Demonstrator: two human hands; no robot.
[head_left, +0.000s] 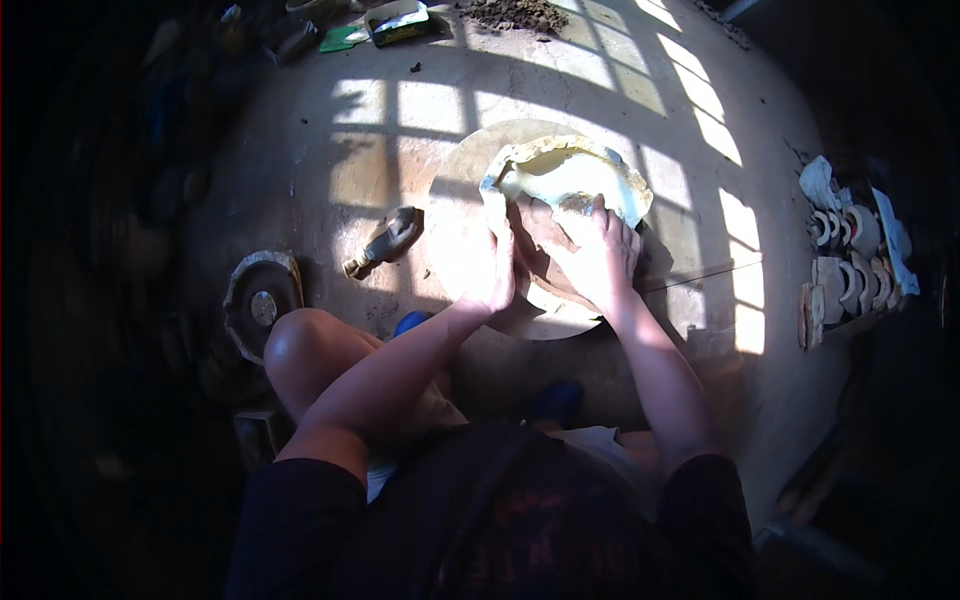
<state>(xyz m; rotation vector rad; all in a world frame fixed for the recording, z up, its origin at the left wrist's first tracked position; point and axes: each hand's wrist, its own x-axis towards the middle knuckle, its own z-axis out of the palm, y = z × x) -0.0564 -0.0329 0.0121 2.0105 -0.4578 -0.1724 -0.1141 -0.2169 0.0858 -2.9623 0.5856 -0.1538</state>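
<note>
In front of me a pale plaster mould [632, 185] with a thick, uneven rim sits on a round board [455, 190]. Brown clay [535, 245] lines part of its hollow, on the side closer to me. My left hand [497, 270] lies stretched along the mould's left edge, fingers pointing away from me and touching the clay. Inside the mould, my right hand [605, 262] rests on the clay with its thumb apart from the fingers. Strong sunlight washes out much of this hand, and the fingertips' contact is partly hidden.
Left of the board lies a dark brown lump with a narrow pale end [388, 242]. A round mould [232, 298] sits by my left knee. Several pale half-ring pieces [850, 285] stand at the right. Far off are a tray [397, 22], a green sheet [338, 39] and dark lumps [515, 16].
</note>
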